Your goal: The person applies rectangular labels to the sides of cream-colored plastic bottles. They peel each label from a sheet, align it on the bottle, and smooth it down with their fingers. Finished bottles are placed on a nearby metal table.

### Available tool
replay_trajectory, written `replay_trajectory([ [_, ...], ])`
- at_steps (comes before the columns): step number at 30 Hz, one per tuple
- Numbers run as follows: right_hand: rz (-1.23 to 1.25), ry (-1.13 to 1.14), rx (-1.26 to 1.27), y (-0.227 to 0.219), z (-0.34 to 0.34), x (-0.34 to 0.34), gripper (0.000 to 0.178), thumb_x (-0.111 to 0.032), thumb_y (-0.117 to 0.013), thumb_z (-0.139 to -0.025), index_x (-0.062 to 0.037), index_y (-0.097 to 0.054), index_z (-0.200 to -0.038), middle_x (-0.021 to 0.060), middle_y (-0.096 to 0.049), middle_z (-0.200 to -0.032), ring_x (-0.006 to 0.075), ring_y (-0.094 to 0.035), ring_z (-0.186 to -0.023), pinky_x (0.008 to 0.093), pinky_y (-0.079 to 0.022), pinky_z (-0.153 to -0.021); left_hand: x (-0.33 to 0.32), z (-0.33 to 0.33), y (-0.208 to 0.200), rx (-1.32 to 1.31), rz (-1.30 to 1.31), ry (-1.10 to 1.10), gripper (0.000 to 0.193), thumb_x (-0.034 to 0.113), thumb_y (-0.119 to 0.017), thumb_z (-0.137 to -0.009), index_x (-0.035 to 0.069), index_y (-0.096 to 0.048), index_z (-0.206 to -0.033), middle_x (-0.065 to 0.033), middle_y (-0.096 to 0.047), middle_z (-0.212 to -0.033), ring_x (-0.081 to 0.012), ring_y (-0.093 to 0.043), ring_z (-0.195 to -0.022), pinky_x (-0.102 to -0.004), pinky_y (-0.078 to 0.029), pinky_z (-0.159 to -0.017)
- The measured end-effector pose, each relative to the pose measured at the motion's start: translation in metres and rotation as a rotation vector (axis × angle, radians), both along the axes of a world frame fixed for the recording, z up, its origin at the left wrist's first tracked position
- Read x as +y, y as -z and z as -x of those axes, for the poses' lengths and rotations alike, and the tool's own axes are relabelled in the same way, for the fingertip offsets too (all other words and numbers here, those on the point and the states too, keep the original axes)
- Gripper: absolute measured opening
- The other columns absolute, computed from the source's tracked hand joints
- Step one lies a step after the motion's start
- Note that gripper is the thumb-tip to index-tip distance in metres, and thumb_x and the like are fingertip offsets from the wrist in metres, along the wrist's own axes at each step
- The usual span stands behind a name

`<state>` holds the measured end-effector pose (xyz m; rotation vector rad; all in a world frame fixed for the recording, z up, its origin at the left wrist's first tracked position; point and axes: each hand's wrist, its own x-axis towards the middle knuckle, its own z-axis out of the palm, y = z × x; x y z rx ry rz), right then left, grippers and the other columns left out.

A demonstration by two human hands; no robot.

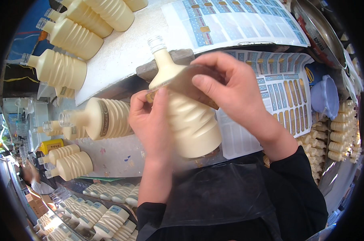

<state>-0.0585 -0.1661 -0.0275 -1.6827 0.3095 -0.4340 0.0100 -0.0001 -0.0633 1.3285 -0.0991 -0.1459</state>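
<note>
A cream-coloured bottle (196, 136) with a twisted, ridged body and a clear threaded neck leans in front of me, its shoulder by a grey block (146, 71). A curved brown label (192, 85) lies across the bottle's shoulder. My left hand (147, 114) pinches the label's left end against the bottle, thumb on top. Over on the right, my right hand (236, 86) grips the label's other end between thumb and fingers, holding it partly lifted off the surface. The label's printed side mostly does not show.
Left of my hand lies a similar bottle (97, 118) with a dark shoulder label. More cream bottles (63, 70) lie at the upper left. Label sheets (238, 24) cover the far ledge, another sheet (286, 92) lies right. A lilac basin (325, 97) and rows of bottles (340, 136) are farther right.
</note>
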Motion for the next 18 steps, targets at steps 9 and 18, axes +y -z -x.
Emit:
replay_trajectory([
  [9, 0.82, 0.176, -0.301, 0.001, 0.013, 0.004, 0.022, -0.002, -0.076, -0.088, 0.0005, -0.075, -0.11, 0.0145, -0.076, -0.097, 0.0212, -0.074, -0.082, 0.0311, -0.058, -0.072, -0.001, 0.0, 0.002, 0.018, -0.023, -0.021, 0.008, 0.006, -0.073, -0.096, 0.001, -0.067, -0.096, -0.0044, -0.07, -0.093, -0.0085, -0.064, -0.082, -0.0241, -0.053, -0.077],
  [18, 0.316, 0.175, -0.121, 0.005, 0.006, -0.002, 0.024, -0.006, -0.068, -0.097, 0.0004, -0.073, -0.12, 0.0067, -0.075, -0.104, 0.0108, -0.068, -0.09, 0.0268, -0.055, -0.079, 0.002, -0.004, 0.005, 0.093, 0.133, 0.007, 0.009, 0.005, -0.072, -0.097, 0.002, -0.065, -0.101, -0.0047, -0.07, -0.095, -0.0103, -0.065, -0.084, -0.0247, -0.055, -0.077],
])
